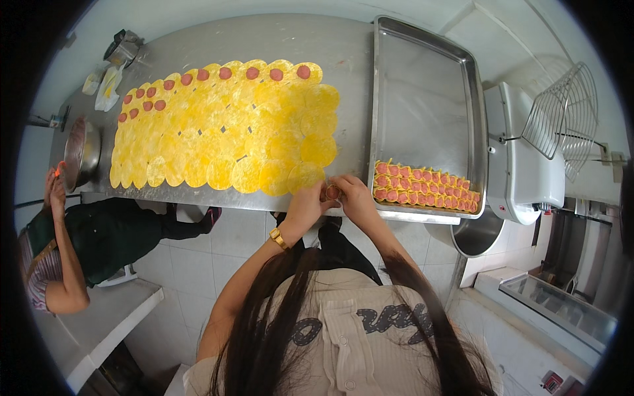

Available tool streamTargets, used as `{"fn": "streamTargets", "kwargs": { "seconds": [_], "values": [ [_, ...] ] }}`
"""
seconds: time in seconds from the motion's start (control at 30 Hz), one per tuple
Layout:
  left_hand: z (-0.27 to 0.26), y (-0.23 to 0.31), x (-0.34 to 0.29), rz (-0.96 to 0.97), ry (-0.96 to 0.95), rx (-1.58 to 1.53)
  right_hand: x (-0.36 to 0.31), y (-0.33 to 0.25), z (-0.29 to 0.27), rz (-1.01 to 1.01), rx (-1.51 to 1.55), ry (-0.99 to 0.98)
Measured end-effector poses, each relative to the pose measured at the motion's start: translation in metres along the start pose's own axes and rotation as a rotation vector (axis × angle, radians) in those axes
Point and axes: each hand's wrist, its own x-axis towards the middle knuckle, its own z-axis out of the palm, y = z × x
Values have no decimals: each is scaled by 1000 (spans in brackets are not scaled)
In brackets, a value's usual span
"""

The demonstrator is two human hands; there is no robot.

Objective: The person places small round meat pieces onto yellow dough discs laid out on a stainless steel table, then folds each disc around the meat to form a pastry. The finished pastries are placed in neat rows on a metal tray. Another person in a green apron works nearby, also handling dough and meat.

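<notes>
Between them, my left hand [308,208] and my right hand [353,198] hold a small open-topped dumpling [332,192], pink meat showing inside its wrapper. The fingers of both hands are closed around its sides, just above the table's near edge. Round yellow dumpling wrappers [198,152] lie overlapping in a wide sheet beside my left hand. Balls of pink meat filling [225,73] sit on the far row and on several wrappers at the left end. To the right of my right hand, finished dumplings [422,187] stand in three tight rows.
The dumplings stand at the near end of a large metal tray [475,119] on the steel table [353,92]. At the left, a co-worker's hand [56,191] holds an orange-handled tool by a metal bowl [89,148]. A white machine [522,152] with a wire guard stands beyond the tray.
</notes>
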Motion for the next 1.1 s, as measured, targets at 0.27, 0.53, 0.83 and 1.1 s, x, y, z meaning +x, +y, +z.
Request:
{"fn": "streamTargets", "kwargs": {
  "seconds": [0.27, 0.53, 0.83, 1.1],
  "values": [
    [-4, 3, -3, 28, 35, 88, -5, 1, 1, 77, -58, -96],
    [-1, -4, -4, 73, 71, 86, -6, -4, 3, 102, -64, -7],
    [0, -1, -6, 75, 93, 69, -3, -5, 1, 60, -22, -45],
    [5, -11, -8, 133, 186, 23, -7, -4, 8, -47, -57, -84]
  ]
}}
